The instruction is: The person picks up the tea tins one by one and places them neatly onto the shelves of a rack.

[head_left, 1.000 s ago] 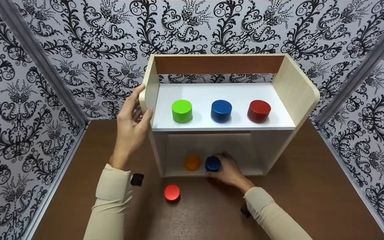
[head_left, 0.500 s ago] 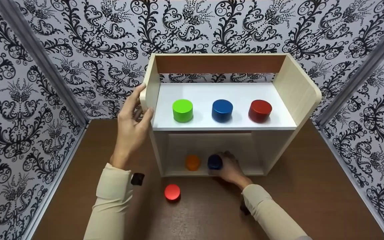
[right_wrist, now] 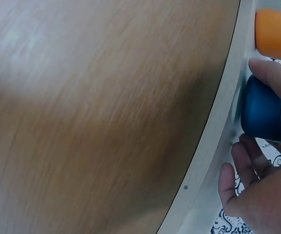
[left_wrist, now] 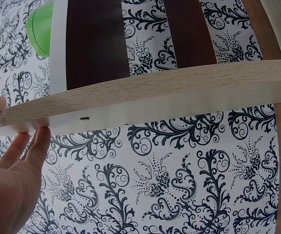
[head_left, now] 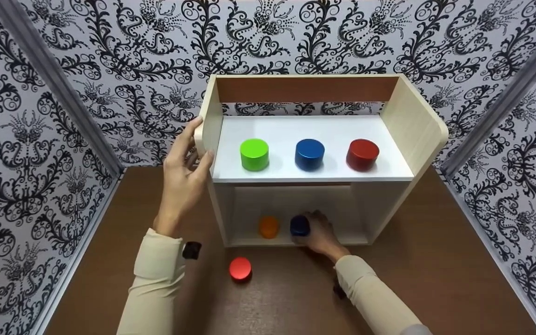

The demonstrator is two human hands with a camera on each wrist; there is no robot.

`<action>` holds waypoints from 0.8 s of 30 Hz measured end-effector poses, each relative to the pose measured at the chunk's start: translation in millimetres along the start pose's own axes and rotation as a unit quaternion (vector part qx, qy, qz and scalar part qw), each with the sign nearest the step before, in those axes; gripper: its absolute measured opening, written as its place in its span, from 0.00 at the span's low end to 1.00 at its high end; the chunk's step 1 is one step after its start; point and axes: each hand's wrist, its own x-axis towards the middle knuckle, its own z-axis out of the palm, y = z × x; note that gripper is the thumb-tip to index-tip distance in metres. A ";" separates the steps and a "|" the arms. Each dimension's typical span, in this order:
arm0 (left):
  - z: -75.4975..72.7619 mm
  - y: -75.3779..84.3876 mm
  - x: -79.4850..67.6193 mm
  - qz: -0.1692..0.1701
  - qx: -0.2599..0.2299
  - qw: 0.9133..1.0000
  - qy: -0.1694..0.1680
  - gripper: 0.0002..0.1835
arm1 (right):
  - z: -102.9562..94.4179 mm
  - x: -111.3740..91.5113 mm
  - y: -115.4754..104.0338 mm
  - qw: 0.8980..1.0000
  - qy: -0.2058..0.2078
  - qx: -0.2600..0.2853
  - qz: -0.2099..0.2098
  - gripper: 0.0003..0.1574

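Note:
My left hand (head_left: 183, 174) grips the front edge of the left side panel of a small two-tier wooden shelf (head_left: 417, 125), thumb on one face and fingers on the other. In the lower compartment my right hand (head_left: 321, 234) holds a dark blue round lidded jar (head_left: 299, 226) between thumb and fingers. The right wrist view has this blue jar (right_wrist: 263, 109) upright at the compartment floor, thumb against one side. To its left stands an orange jar (head_left: 268, 227). On the white upper board are a green jar (head_left: 254, 155), a blue jar (head_left: 309, 155) and a dark red jar (head_left: 362, 155).
A light red jar (head_left: 240, 269) stands on the brown table (head_left: 286, 302) in front of the shelf's left part. Patterned wall panels (head_left: 147, 60) enclose the back and both sides. The upper board's front edge (head_left: 314, 179) overhangs the lower compartment.
The right hand and its blue jar have shifted slightly right and deeper into the lower compartment, then stayed nearly still. The left hand keeps its hold on the shelf panel.

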 end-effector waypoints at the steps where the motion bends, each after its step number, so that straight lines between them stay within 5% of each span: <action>1: -0.1 0.1 0.0 0.000 0.001 1.000 0.000 0.34 | 0.4 0.0 0.2 1.000 -0.001 0.000 0.000 0.36; 24: 0.2 0.8 -0.3 -0.003 0.008 1.000 0.002 0.34 | 0.6 -2.3 -1.6 1.000 0.001 0.001 0.012 0.41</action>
